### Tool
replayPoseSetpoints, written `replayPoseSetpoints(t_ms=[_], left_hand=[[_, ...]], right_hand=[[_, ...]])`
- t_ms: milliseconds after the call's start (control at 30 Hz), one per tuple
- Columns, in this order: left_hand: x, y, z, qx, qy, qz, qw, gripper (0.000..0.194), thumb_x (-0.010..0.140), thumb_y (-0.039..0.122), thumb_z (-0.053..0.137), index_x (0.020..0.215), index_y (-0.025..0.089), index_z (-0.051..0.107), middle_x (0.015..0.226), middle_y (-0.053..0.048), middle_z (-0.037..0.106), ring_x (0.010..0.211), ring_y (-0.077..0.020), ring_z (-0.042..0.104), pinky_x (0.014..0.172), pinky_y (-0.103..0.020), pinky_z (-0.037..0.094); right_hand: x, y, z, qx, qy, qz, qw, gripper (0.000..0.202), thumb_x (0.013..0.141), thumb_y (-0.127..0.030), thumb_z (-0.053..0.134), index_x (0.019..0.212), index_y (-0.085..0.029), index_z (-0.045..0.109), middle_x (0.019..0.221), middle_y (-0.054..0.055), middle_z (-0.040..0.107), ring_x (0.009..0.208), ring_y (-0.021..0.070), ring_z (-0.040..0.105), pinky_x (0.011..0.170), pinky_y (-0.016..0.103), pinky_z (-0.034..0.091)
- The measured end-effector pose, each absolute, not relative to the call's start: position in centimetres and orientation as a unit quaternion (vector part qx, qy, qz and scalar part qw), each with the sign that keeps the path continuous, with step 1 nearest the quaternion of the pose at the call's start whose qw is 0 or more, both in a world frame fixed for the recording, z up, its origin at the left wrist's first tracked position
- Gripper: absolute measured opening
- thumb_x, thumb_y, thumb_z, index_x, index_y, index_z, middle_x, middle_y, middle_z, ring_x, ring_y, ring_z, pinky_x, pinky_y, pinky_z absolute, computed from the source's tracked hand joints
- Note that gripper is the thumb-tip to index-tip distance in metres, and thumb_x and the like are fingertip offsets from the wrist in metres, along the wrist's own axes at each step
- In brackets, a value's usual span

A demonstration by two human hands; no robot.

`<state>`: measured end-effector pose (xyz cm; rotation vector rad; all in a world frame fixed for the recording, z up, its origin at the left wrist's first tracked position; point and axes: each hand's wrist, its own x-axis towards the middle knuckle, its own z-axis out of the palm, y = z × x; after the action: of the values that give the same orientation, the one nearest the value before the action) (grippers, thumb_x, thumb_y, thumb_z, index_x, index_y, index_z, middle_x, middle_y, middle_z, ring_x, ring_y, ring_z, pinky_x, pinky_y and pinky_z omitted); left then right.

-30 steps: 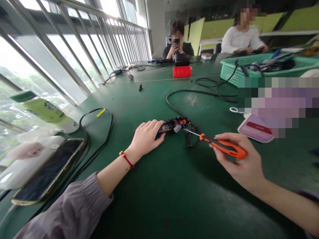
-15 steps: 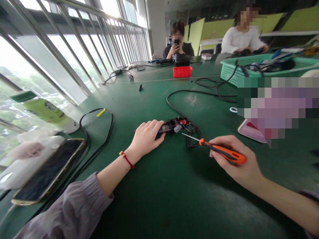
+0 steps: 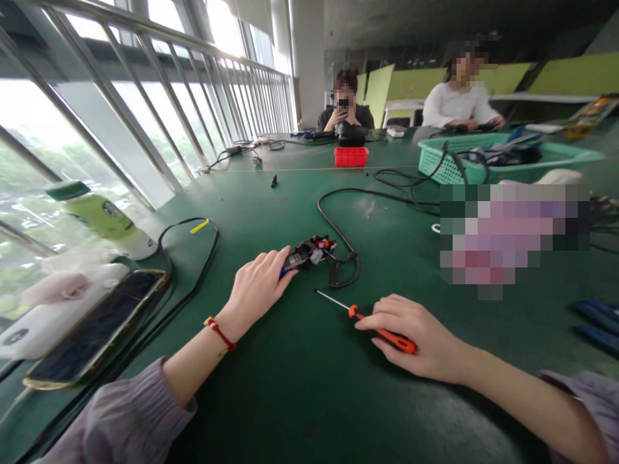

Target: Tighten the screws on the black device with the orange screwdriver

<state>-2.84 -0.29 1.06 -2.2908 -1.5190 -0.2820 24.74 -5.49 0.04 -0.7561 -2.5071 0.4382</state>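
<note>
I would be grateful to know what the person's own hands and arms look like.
The left hand and right hand are bare, without gloves. A red bracelet with gold-coloured details is worn on the left; none shows on the right. The left sleeve is greyish purple, gathered at its end; the right sleeve matches in colour.

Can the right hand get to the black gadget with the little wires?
Probably yes: between the right hand and the black gadget with little wires lie green tabletop and a looped black cable. But that hand holds an orange-and-black screwdriver, and the left hand covers the gadget's one end.
</note>
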Motion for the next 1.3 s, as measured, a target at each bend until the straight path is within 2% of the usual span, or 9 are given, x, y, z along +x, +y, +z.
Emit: replayPoseSetpoints(t_ms=[133,267,433,633,767,900,1067,1167,1300], left_hand=[[-6.2,-1.8,1.6,-0.761,-0.604,-0.114,0.206,0.037,0.088,0.037,0.037,0.117,0.017,0.048,0.093,-0.008,0.062,0.081,-0.0226,0.059,0.057,-0.029,0.041],[-9.1,-3.0,2.7,-0.676,-0.689,-0.139,0.222,0.037,0.086,0.040,0.037,0.116,0.020,0.049,0.097,-0.010,0.060,0.074,-0.0250,0.058,0.049,-0.029,0.033],[-11.1,-3.8,3.9,-0.608,-0.737,-0.168,0.244,0.035,0.087,0.043,0.032,0.118,0.030,0.042,0.102,-0.006,0.053,0.080,-0.0279,0.053,0.054,-0.031,0.028],[-10.8,-3.3,3.2,-0.656,-0.703,-0.175,0.212,0.030,0.087,0.038,0.032,0.110,0.029,0.047,0.099,-0.006,0.050,0.088,-0.0288,0.049,0.063,-0.036,0.029],[-10.5,-3.0,3.3,-0.647,-0.699,-0.206,0.225,0.032,0.087,0.039,0.032,0.112,0.028,0.048,0.103,-0.005,0.050,0.096,-0.0290,0.049,0.068,-0.037,0.029],[-10.0,-3.0,4.1,-0.643,-0.706,-0.179,0.238,0.033,0.088,0.036,0.034,0.116,0.022,0.047,0.109,-0.007,0.050,0.097,-0.0285,0.050,0.071,-0.036,0.034],[-7.7,-2.3,2.8,-0.673,-0.625,-0.243,0.311,0.032,0.085,0.037,0.047,0.112,0.021,0.051,0.104,-0.006,0.057,0.088,-0.0220,0.056,0.070,-0.031,0.038],[-4.9,-1.5,1.6,-0.769,-0.538,-0.221,0.264,0.032,0.086,0.034,0.046,0.114,0.019,0.051,0.102,-0.005,0.060,0.086,-0.0191,0.057,0.073,-0.029,0.040],[-0.9,1.0,0.8,-0.840,-0.463,-0.193,0.206,0.032,0.088,0.032,0.045,0.116,0.017,0.049,0.105,-0.005,0.062,0.089,-0.0195,0.057,0.081,-0.032,0.039]], right_hand=[[24.7,-5.6,0.2,-0.271,-0.919,0.156,0.242,0.026,0.081,-0.017,0.050,0.106,-0.021,0.057,0.083,0.002,0.063,0.075,0.0122,0.055,0.071,0.029,0.041],[24.6,-5.6,0.2,-0.269,-0.919,0.159,0.239,0.026,0.081,-0.018,0.049,0.106,-0.020,0.057,0.083,0.003,0.063,0.075,0.0130,0.055,0.071,0.030,0.042],[24.6,-5.6,0.0,-0.271,-0.920,0.158,0.236,0.026,0.081,-0.017,0.049,0.106,-0.021,0.057,0.083,0.003,0.063,0.075,0.0128,0.055,0.072,0.031,0.042],[24.7,-5.5,0.0,-0.274,-0.922,0.161,0.221,0.026,0.082,-0.017,0.048,0.106,-0.021,0.056,0.084,0.003,0.061,0.076,0.0132,0.054,0.072,0.031,0.041],[24.6,-5.6,0.1,-0.271,-0.922,0.155,0.229,0.026,0.081,-0.016,0.049,0.106,-0.021,0.056,0.083,0.002,0.062,0.075,0.0127,0.054,0.072,0.030,0.042],[24.7,-5.8,-0.2,-0.293,-0.909,0.143,0.261,0.025,0.080,-0.016,0.051,0.104,-0.021,0.056,0.085,0.003,0.063,0.075,0.0130,0.056,0.070,0.029,0.044],[24.8,-5.9,-0.4,-0.352,-0.864,0.136,0.333,0.025,0.081,-0.017,0.050,0.105,-0.021,0.055,0.083,0.002,0.060,0.071,0.0118,0.056,0.066,0.025,0.045],[24.8,-5.8,-0.3,-0.400,-0.824,0.147,0.372,0.024,0.082,-0.018,0.049,0.104,-0.021,0.054,0.082,0.001,0.057,0.067,0.0108,0.055,0.063,0.024,0.044],[24.8,-5.6,-0.2,-0.445,-0.787,0.152,0.399,0.023,0.081,-0.018,0.049,0.104,-0.021,0.053,0.082,0.001,0.056,0.071,0.0119,0.056,0.067,0.025,0.044]])
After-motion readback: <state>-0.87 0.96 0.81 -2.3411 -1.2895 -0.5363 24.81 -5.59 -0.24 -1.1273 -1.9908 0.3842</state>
